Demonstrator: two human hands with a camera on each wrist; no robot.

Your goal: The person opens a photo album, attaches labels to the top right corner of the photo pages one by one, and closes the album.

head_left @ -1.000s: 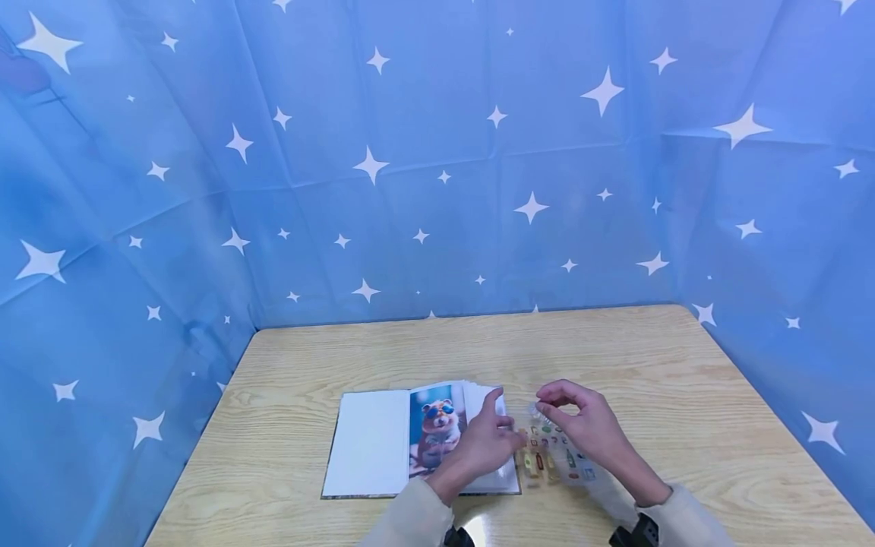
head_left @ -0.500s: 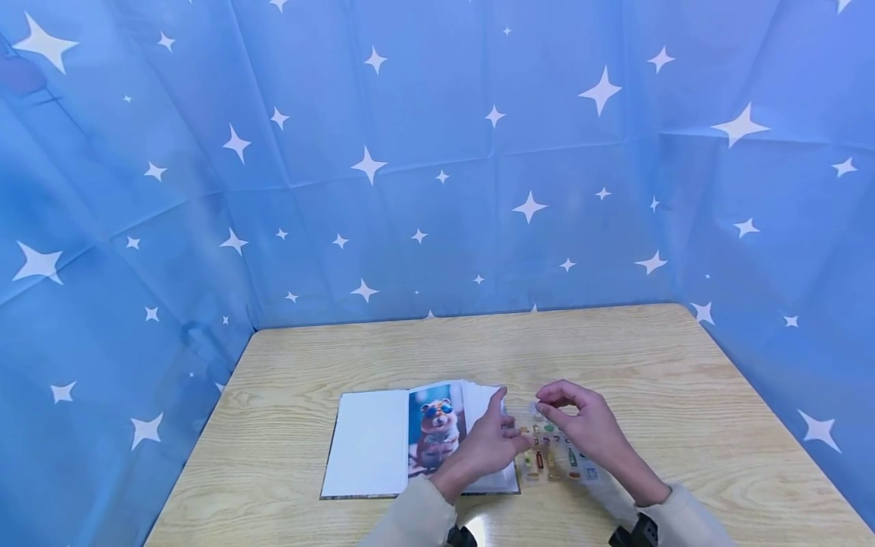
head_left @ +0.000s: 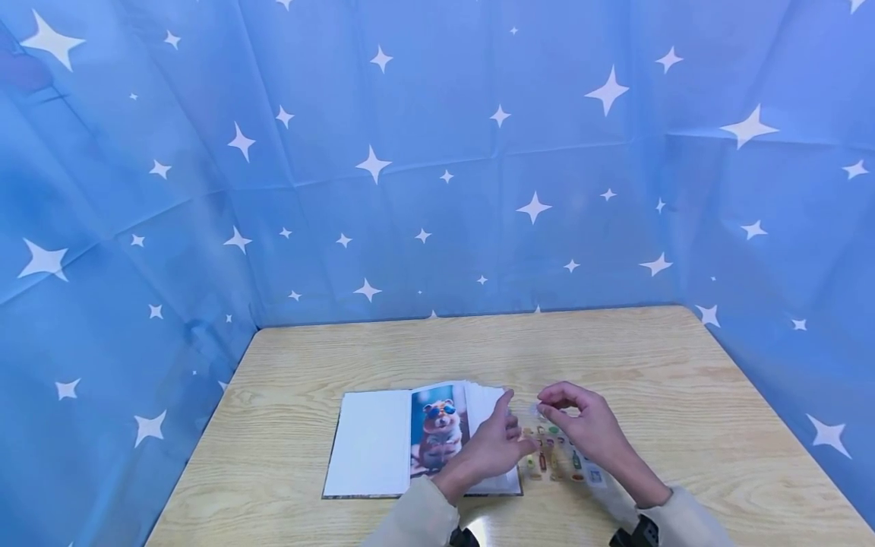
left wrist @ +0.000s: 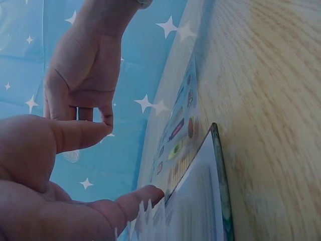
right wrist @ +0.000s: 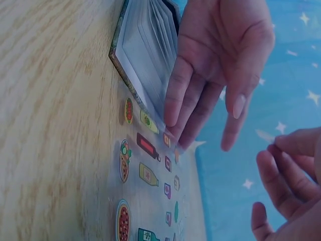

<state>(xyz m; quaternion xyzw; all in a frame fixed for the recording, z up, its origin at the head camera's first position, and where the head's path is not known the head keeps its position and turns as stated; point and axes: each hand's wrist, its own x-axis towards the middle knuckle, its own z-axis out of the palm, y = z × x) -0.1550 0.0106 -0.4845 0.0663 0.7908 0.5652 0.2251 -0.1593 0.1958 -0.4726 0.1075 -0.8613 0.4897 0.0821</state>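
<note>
My right hand is raised above a clear sheet of food stickers, thumb and index fingertips together. A small clear piece, apparently a sticker, shows at those fingertips in the right wrist view; its picture is too faint to make out. My left hand reaches over the right side of an open photo album, its fingers extended and thumb apart. Its lower fingertips come right to the sheet's edge, beside the album. Bottles, pizzas and small jars are printed on the sheet, which lies flat on the table.
The album shows a blank white page on the left and a picture of a hamster in sunglasses beside it. Wooden table lies beneath everything. A blue star-printed cloth hangs around the back and sides.
My left hand has shifted slightly right, toward the sticker sheet, and the sheet sits a touch further right. The right hand keeps its pinch in nearly the same spot. The album is unmoved.
</note>
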